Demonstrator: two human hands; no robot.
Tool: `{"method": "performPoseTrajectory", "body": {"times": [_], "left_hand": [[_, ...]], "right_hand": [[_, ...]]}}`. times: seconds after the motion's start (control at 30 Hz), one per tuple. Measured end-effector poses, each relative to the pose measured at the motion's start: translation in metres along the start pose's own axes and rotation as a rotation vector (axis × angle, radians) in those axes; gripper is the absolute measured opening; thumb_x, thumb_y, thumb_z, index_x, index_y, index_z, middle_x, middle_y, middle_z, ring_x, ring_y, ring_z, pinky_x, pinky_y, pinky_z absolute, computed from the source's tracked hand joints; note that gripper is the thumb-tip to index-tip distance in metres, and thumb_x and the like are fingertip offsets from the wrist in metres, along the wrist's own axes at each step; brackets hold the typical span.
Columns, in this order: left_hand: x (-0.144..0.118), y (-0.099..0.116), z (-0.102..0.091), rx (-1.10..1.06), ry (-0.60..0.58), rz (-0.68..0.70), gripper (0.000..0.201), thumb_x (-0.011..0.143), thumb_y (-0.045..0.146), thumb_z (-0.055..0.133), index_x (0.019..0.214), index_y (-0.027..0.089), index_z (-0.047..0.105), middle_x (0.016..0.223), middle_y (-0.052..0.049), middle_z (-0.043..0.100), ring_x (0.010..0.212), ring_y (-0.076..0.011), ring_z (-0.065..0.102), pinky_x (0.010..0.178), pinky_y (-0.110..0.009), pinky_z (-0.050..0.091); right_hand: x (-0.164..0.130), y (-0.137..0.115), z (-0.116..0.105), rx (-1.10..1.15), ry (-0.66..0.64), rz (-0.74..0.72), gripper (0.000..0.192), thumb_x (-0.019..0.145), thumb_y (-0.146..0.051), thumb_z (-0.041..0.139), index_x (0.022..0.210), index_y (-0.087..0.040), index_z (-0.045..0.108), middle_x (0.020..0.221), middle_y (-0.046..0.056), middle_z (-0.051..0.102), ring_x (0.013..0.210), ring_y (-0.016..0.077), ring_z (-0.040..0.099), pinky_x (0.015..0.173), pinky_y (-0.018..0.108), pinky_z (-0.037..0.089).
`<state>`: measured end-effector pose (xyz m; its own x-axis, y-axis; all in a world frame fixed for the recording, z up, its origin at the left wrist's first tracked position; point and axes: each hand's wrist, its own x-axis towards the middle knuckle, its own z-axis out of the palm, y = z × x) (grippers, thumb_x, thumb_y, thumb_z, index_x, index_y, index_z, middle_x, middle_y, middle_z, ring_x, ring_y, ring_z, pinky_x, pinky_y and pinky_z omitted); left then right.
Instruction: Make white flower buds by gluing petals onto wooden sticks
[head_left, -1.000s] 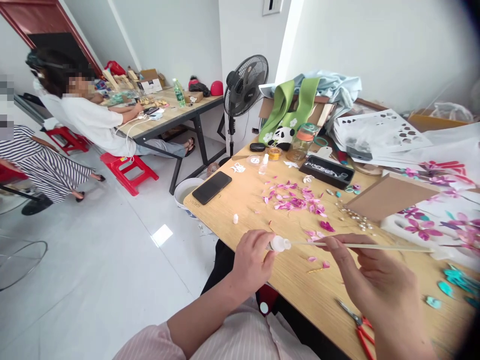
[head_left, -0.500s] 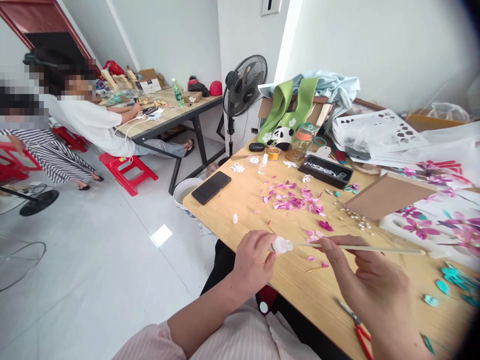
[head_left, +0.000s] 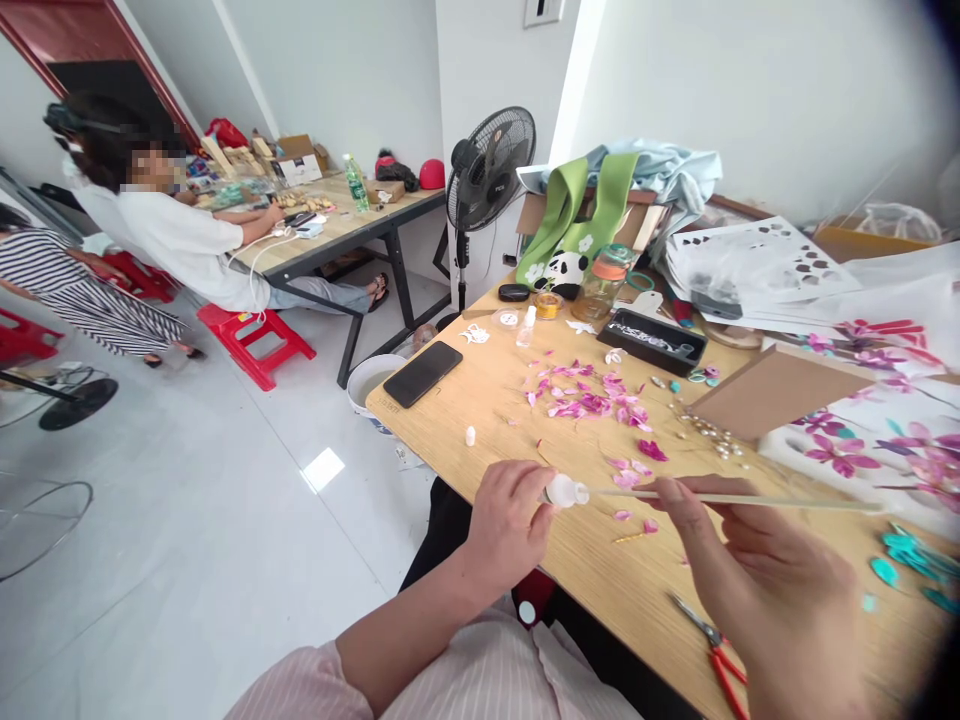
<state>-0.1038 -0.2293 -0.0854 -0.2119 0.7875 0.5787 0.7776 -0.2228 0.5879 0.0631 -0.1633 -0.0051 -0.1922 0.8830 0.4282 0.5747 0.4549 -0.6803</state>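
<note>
My left hand is closed around a small whitish bottle, its neck tipped toward the right. My right hand pinches a thin pale stick, held nearly level. The stick's left tip is close to the bottle's mouth; whether it touches or goes in, I cannot tell. Pink petals are scattered over the wooden table beyond my hands. A small white cap stands on the table near my left hand. Red-handled pliers lie below my right hand.
A black phone rests at the table's left edge. Farther back are a clear bottle, a jar, a black tray and a brown board. A standing fan and a seated person are beyond.
My right hand has shifted a little to the right with the stick, drawing its tip slightly that way. My left hand and the bottle have hardly moved. The person in stripes has shifted.
</note>
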Motion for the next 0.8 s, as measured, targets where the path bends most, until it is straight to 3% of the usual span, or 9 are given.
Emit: {"method": "performPoseTrajectory", "body": {"times": [0.13, 0.27, 0.37, 0.47, 0.67, 0.8], "left_hand": [[0.000, 0.001, -0.001, -0.006, -0.005, 0.009, 0.027, 0.087, 0.015, 0.054, 0.115, 0.018, 0.054, 0.105, -0.008, 0.066, 0.096, -0.0222, 0.059, 0.085, -0.039, 0.050], [-0.001, -0.002, -0.002, -0.010, -0.003, 0.002, 0.025, 0.089, 0.017, 0.052, 0.114, 0.019, 0.055, 0.104, -0.008, 0.067, 0.095, -0.0222, 0.059, 0.084, -0.039, 0.050], [-0.001, -0.002, -0.001, -0.015, -0.009, -0.011, 0.025, 0.089, 0.018, 0.051, 0.114, 0.019, 0.055, 0.104, -0.008, 0.067, 0.095, -0.0222, 0.059, 0.084, -0.040, 0.050], [-0.001, 0.000, 0.000, -0.027, -0.016, -0.024, 0.026, 0.089, 0.019, 0.051, 0.115, 0.020, 0.055, 0.105, -0.008, 0.067, 0.096, -0.0223, 0.060, 0.085, -0.040, 0.050], [0.000, 0.002, -0.002, -0.052, -0.024, -0.055, 0.026, 0.089, 0.021, 0.052, 0.114, 0.020, 0.057, 0.105, -0.008, 0.068, 0.097, -0.0223, 0.061, 0.086, -0.040, 0.050], [-0.001, 0.000, -0.005, -0.046, -0.020, -0.062, 0.025, 0.090, 0.024, 0.051, 0.114, 0.020, 0.057, 0.105, -0.008, 0.068, 0.097, -0.0227, 0.061, 0.086, -0.040, 0.051]], "right_hand": [[0.002, 0.007, 0.006, 0.028, -0.017, -0.005, 0.033, 0.085, -0.054, 0.061, 0.080, -0.023, 0.072, 0.078, 0.001, 0.073, 0.065, 0.0164, 0.065, 0.055, 0.024, 0.045], [0.003, -0.007, -0.002, -0.089, 0.083, 0.217, 0.043, 0.079, -0.063, 0.062, 0.078, -0.022, 0.074, 0.070, 0.002, 0.072, 0.055, 0.0172, 0.061, 0.047, 0.026, 0.041], [0.000, -0.020, -0.010, -0.058, 0.153, 0.252, 0.036, 0.078, -0.058, 0.066, 0.081, -0.023, 0.074, 0.074, 0.002, 0.073, 0.062, 0.0190, 0.064, 0.051, 0.026, 0.044], [-0.001, -0.021, -0.010, 0.042, 0.103, 0.214, 0.033, 0.079, -0.055, 0.066, 0.079, -0.023, 0.073, 0.079, 0.002, 0.073, 0.070, 0.0197, 0.067, 0.055, 0.025, 0.046], [0.004, 0.010, 0.001, 0.043, -0.104, 0.068, 0.037, 0.083, -0.059, 0.059, 0.082, -0.024, 0.072, 0.080, 0.002, 0.073, 0.070, 0.0189, 0.068, 0.058, 0.025, 0.048], [0.010, 0.004, -0.008, 0.043, -0.091, 0.102, 0.033, 0.085, -0.054, 0.058, 0.084, -0.024, 0.071, 0.084, 0.003, 0.074, 0.074, 0.0191, 0.069, 0.056, 0.024, 0.050]]}}
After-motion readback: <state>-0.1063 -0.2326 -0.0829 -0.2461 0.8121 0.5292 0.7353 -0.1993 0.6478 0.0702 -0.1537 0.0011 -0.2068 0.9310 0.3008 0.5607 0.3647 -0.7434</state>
